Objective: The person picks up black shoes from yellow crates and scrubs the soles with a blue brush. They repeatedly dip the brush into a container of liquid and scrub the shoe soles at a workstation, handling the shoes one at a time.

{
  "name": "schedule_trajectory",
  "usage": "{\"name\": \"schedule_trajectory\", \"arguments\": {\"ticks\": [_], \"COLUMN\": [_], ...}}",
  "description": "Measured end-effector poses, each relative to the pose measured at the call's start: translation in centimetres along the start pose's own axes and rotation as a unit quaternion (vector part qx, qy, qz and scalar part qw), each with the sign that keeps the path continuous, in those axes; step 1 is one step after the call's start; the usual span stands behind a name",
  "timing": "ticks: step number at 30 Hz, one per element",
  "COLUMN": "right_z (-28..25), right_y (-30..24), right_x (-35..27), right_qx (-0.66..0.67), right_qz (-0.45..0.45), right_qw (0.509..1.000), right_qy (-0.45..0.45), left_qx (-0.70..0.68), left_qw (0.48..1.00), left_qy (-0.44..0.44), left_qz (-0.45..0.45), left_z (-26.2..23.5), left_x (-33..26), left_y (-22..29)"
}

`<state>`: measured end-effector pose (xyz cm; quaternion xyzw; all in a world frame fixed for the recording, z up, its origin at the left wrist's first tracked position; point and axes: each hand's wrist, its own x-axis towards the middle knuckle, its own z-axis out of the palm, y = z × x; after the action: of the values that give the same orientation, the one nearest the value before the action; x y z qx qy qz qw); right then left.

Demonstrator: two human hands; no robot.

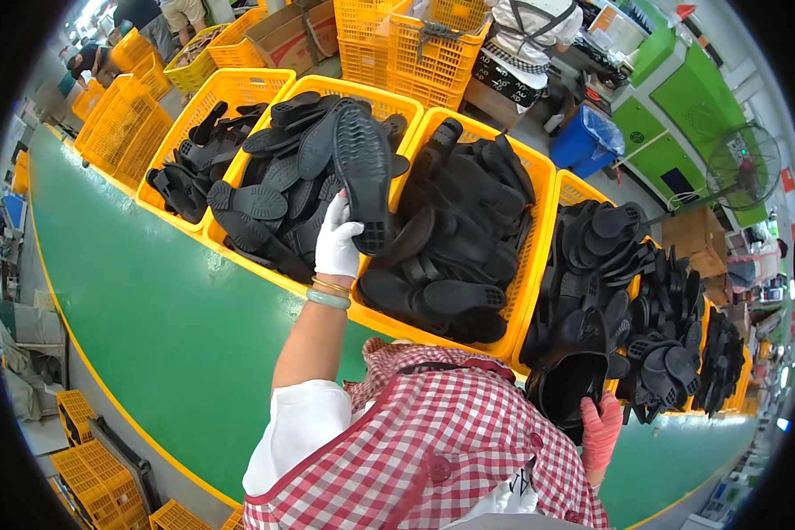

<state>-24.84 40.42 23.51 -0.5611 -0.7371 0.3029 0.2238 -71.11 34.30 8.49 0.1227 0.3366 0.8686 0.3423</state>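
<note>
My left hand [337, 240], in a white glove, grips a black rubber shoe sole [363, 172] and holds it tread-side up over the yellow crates. Under it, a yellow crate [265, 274] is heaped with black soles. My right hand [600, 430], in a pink glove, holds a black shoe piece [567, 386] low at the right, beside a stack of black soles [592, 265]. Between the two hands stands another yellow crate [530, 265] filled with black soles.
A green table [150, 300] with a yellow edge carries the row of crates. More yellow crates [115, 124] stand at the far left and behind. A person in an apron [526, 35] works at the back. A blue bin [587, 141], green machines and a fan [742, 168] stand at the right.
</note>
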Motion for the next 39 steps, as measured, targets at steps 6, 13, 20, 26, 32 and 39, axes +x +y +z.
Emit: {"name": "schedule_trajectory", "arguments": {"ticks": [6,13,20,26,32,39], "right_z": [-0.1,0.2,0.0,0.0,0.0,-0.3], "right_y": [-0.1,-0.3,0.3,1.0,1.5,2.0], "right_x": [-0.1,-0.3,-0.5,-0.8,-1.0,-1.1], "right_qx": [-0.005,0.018,0.015,0.033,0.030,0.016], "right_qz": [0.023,0.034,0.040,0.042,0.042,0.055], "right_qw": [1.000,0.999,0.999,0.999,0.999,0.998], "right_qy": [-0.006,0.011,0.009,0.014,0.014,-0.010], "left_qx": [-0.037,0.018,0.030,0.039,0.038,0.045], "left_qw": [0.997,0.994,0.995,0.994,0.994,0.993], "left_qy": [-0.056,-0.083,-0.083,-0.088,-0.087,-0.089], "left_qz": [-0.025,-0.069,-0.051,-0.045,-0.050,-0.062], "left_z": [5.3,9.7,10.0,9.8,10.1,10.9], "left_x": [0.3,-1.2,-1.9,-1.8,-2.0,-2.3], "left_y": [1.1,3.1,2.7,2.4,2.2,2.1]}}
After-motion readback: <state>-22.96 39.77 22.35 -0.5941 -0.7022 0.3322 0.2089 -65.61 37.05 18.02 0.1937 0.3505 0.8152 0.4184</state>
